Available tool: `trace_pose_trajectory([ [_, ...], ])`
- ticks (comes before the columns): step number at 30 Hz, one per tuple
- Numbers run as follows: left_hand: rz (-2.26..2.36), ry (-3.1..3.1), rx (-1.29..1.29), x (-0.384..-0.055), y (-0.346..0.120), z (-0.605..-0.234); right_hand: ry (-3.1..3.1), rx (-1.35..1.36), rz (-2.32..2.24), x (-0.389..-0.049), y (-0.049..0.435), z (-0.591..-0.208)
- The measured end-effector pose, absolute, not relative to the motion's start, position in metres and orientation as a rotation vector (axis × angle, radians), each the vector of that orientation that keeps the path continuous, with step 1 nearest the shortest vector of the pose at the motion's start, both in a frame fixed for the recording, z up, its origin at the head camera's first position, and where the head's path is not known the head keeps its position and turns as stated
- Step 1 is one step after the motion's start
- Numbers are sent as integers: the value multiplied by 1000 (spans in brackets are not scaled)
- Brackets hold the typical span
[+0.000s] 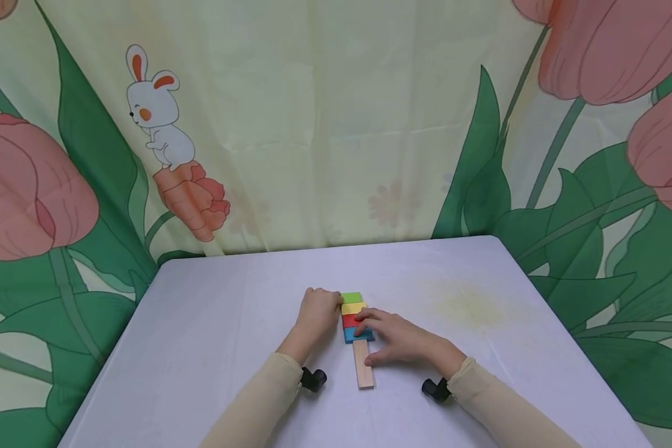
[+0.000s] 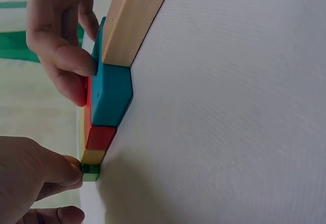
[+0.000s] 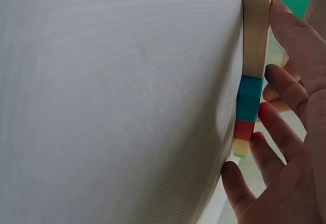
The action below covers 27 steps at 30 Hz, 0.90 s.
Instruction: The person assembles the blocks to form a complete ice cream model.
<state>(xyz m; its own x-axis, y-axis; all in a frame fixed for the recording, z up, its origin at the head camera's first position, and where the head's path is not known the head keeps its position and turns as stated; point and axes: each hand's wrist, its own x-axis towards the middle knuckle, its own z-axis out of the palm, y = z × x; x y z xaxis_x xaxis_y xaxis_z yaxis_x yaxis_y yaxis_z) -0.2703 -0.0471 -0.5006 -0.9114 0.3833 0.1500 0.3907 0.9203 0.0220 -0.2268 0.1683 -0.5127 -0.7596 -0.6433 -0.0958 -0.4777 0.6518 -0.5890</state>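
Note:
On the white table, flat blocks lie in a column: green (image 1: pixel 351 298) at the far end, then yellow (image 1: pixel 353 308), red (image 1: pixel 348 321) and blue (image 1: pixel 350 336). A long plain wooden block (image 1: pixel 362 367) runs from the blue one towards the near edge. My left hand (image 1: pixel 315 316) pinches the left end of the green block with its fingertips. Spread and relaxed, my right hand (image 1: pixel 404 339) reaches over the column from the right. Its fingertips rest at the blue and red blocks, and its thumb (image 3: pixel 295 33) lies along the wooden block's side.
A white cloth covers the table (image 1: pixel 201 336), with a faint yellowish stain on the right. Behind it hangs a curtain (image 1: pixel 336 124) printed with tulips and a rabbit. Small black wrist devices (image 1: pixel 314 379) sit at both cuffs.

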Motion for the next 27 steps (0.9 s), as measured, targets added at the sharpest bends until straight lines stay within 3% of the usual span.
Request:
trace_pose_trajectory([
  [22,-425,-2916,-522,-260,-58,-502,2661,-985,-662,-226,165,-511],
  [27,-433,-2908,-495,-248,-72,-491,2671,-976,-830,-221,173,-500],
])
